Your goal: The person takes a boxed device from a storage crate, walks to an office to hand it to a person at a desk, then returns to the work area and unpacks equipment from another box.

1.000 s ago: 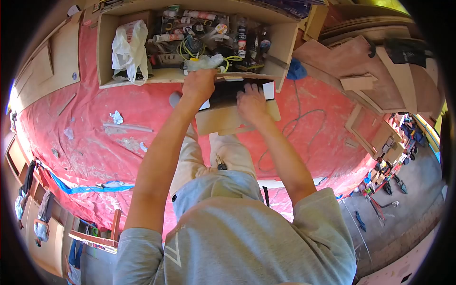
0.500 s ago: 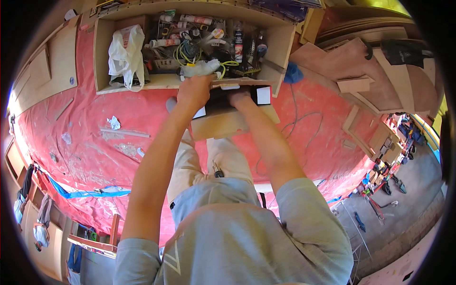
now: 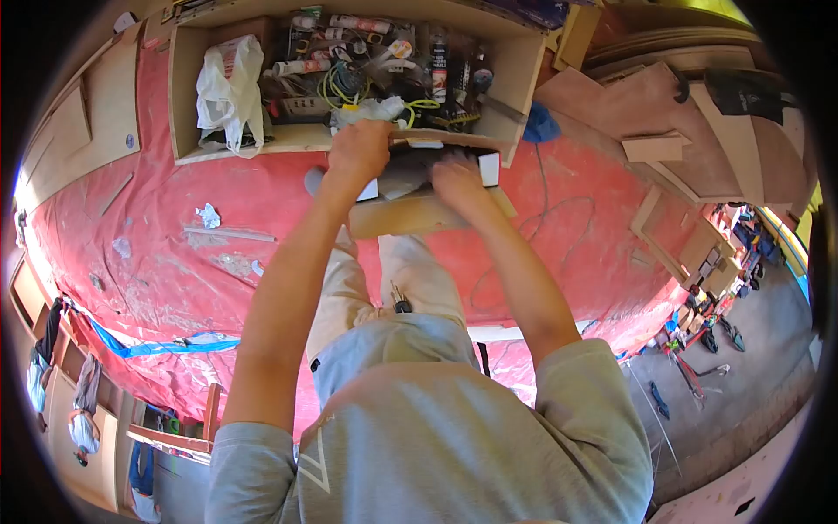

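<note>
An open cardboard box (image 3: 410,218) sits in front of me against the wooden crate, its near flap folded out and white inner flaps at the sides. My left hand (image 3: 360,157) is closed at the box's upper left edge and appears to grip its far flap; the fingertips are hidden. Over the right part of the box opening is my right hand (image 3: 456,179), its fingers smeared by motion. Something dark grey (image 3: 403,179) shows inside the box, too unclear to name.
Beyond the box stands a wooden crate (image 3: 288,155) holding tubes, cables and a white plastic bag (image 3: 230,96). Red sheeting (image 3: 175,271) covers the surface around it. Wooden boards (image 3: 611,109) lie at right. Other people (image 3: 85,428) are at the lower left.
My right hand has risen out of the box opening and shows more fully. The dark grey thing inside is more visible. My left hand keeps nearly the same place.
</note>
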Action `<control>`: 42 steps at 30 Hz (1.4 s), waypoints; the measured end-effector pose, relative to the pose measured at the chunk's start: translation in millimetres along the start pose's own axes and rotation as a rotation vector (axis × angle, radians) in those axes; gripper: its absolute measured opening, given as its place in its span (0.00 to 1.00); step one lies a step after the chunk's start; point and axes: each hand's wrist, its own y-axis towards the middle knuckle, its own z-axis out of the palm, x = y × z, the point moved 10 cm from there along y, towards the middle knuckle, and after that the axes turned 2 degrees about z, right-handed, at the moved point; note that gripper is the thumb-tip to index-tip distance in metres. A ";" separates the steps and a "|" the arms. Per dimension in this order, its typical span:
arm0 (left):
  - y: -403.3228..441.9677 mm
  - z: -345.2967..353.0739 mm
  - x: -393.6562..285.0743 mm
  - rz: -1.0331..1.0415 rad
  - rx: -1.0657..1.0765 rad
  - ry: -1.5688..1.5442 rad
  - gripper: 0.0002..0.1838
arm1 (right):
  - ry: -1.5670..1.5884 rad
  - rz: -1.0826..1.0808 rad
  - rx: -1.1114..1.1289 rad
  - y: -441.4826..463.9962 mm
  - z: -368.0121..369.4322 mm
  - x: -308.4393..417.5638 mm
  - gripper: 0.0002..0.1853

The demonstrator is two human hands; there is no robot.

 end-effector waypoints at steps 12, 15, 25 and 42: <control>-0.3 -14.1 -3.0 -0.068 0.010 0.069 0.08 | 0.182 0.115 0.503 67.8 89.4 23.2 0.24; -1.1 -8.2 -4.7 0.009 -0.014 0.061 0.08 | 0.199 0.005 0.208 79.6 96.8 29.6 0.27; -21.7 -0.8 -8.5 0.002 0.017 -0.004 0.10 | 0.196 -0.130 0.025 76.3 103.0 53.6 0.26; -21.7 -0.8 -7.1 -0.005 0.005 0.023 0.08 | 0.446 -0.041 0.364 12.3 53.8 21.6 0.13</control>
